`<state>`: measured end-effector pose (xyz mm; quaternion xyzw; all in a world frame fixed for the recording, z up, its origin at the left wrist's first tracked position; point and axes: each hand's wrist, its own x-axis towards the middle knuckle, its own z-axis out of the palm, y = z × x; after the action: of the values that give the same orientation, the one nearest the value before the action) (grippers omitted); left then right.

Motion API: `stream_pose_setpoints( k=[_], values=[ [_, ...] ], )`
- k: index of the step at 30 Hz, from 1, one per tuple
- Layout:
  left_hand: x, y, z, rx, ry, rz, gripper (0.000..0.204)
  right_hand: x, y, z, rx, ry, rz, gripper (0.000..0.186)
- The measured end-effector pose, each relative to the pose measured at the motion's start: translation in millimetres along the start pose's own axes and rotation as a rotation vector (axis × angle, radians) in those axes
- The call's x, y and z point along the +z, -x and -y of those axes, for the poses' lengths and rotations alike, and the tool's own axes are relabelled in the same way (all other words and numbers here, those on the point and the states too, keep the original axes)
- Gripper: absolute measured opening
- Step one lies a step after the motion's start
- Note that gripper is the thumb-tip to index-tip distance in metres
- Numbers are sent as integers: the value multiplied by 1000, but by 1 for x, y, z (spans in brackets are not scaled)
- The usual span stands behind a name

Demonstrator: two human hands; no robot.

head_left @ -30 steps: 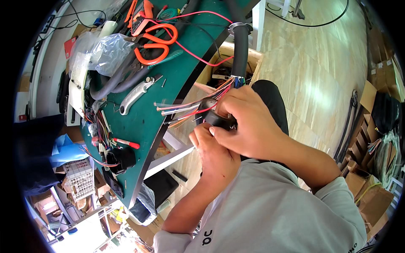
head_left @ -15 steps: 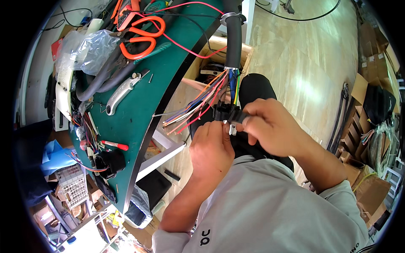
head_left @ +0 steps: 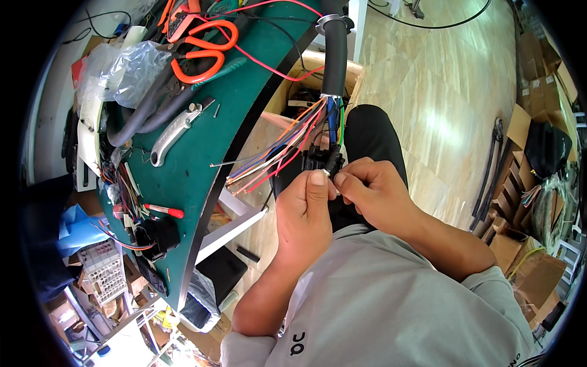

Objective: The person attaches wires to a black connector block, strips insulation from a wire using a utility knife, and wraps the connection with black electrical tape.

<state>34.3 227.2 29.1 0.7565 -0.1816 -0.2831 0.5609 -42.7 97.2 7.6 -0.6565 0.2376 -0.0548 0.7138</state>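
Note:
A thick black-sleeved cable (head_left: 335,58) comes down from the top, and a fan of thin coloured wires (head_left: 278,147) spreads left from its cut end. Blue and green wires (head_left: 332,122) run on down to a black connector (head_left: 315,158) above my lap. My left hand (head_left: 304,205) is closed at the connector's lower end, thumb on top beside a small pale metallic piece. Close against it, my right hand (head_left: 376,189) pinches with thumb and forefinger. Whatever lies between those right fingertips is too small and covered to name.
On the green table (head_left: 202,137) at left lie orange-handled scissors (head_left: 205,52), a grey utility knife (head_left: 177,134), a red marker-like stick (head_left: 164,210) and a plastic bag (head_left: 134,70). Beneath the cable stands a wooden box (head_left: 351,76). Cardboard boxes (head_left: 529,263) line the right side.
My right hand has turned and come down from a dark piece it gripped over the connector, its fingertips now beside my left thumb. The cable and wires have shifted slightly left.

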Motion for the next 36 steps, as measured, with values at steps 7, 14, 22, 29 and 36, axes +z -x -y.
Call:
stream_pose_setpoints(
  k=[7,14,22,29,36],
  values=[
    [-24,-13,-9,-144,-108,263,39,1,-11,-5,185,-33,66,35],
    [-16,-17,-25,15,-599,111,24,3,-17,-9,155,182,25,41],
    [-15,-44,-8,-210,-209,229,25,-1,-11,-10,-3,187,-111,43],
    [-5,-39,-13,-312,69,183,21,1,-7,-16,-42,163,-140,39],
    [3,-37,3,-5,-230,100,21,7,13,-12,-370,231,-310,34]
  ],
)
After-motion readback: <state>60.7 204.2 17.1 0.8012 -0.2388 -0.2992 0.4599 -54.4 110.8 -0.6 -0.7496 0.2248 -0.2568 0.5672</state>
